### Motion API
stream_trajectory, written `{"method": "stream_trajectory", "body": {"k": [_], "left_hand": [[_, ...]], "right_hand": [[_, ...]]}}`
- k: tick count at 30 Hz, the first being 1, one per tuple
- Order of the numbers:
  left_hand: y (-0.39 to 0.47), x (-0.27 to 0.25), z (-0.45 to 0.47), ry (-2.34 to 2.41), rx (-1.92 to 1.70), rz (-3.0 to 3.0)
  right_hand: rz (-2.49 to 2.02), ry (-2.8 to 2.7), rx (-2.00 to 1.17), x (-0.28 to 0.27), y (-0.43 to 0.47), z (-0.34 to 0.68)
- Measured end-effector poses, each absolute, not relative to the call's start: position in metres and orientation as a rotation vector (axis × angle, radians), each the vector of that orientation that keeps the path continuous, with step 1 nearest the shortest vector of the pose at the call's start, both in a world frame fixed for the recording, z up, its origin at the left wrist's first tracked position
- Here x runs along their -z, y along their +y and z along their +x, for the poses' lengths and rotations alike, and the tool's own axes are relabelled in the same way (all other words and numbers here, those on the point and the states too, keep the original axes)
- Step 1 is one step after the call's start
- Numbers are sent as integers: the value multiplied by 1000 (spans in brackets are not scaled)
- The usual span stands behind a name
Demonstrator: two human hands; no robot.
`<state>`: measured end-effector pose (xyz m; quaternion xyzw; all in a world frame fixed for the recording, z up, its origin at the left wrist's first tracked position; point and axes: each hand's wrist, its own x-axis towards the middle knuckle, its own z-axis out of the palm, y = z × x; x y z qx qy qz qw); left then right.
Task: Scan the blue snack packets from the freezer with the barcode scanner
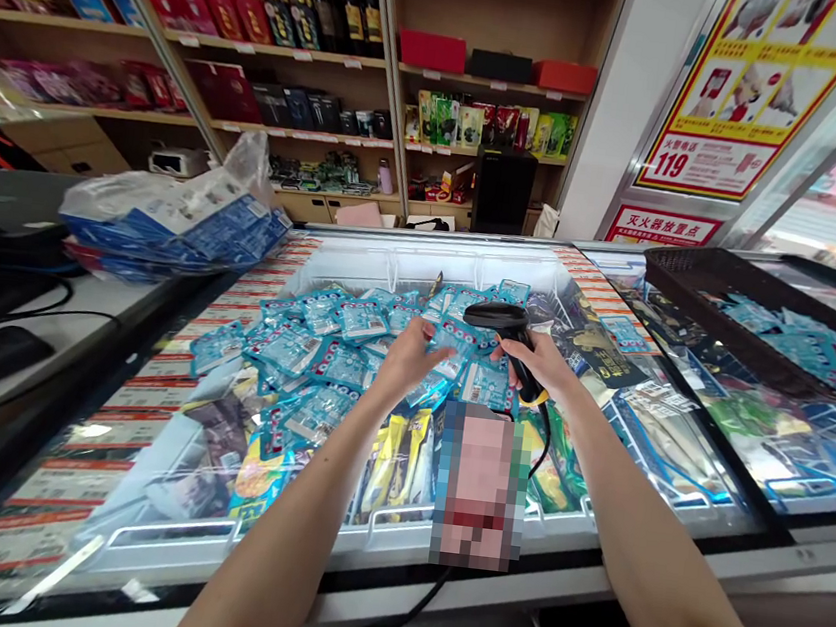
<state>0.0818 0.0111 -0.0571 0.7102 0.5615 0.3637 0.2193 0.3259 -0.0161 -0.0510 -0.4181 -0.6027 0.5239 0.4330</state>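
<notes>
My right hand [539, 366] is wrapped round a black barcode scanner [499, 317], its cable hanging down from the handle's end. Just below the scanner head is a small blue packet [456, 336], pinched at its left edge by my left hand [410, 357]. Many similar blue packets [291, 347] lie in a loose heap on the glass top of a chest freezer [202, 482], around and beyond both hands. Wrapped ice creams [398, 457] show through the glass. A pixelated patch hides something in front of my hands.
On the left, a clear plastic bag [173, 215] of blue packaging rests beside black equipment and cables. At the right stands a dark brown basket [693, 285] holding more blue packets. Goods shelves [297, 53] line the back wall, next to a fire-safety poster [766, 102].
</notes>
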Motion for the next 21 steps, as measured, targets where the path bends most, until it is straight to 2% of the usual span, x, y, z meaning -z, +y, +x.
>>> {"method": "stream_trajectory", "body": {"k": [6,11,21], "left_hand": [[23,65,72,1333,-1392,1494],[24,67,69,1262,-1450,1300],[29,71,68,1252,-1507,1285]], "right_hand": [[-1033,-1491,-1312,50,-16,326],[-1054,-1515,-1310,49,-17,326],[-1060,-1593,-1328,43,-21,324]]}}
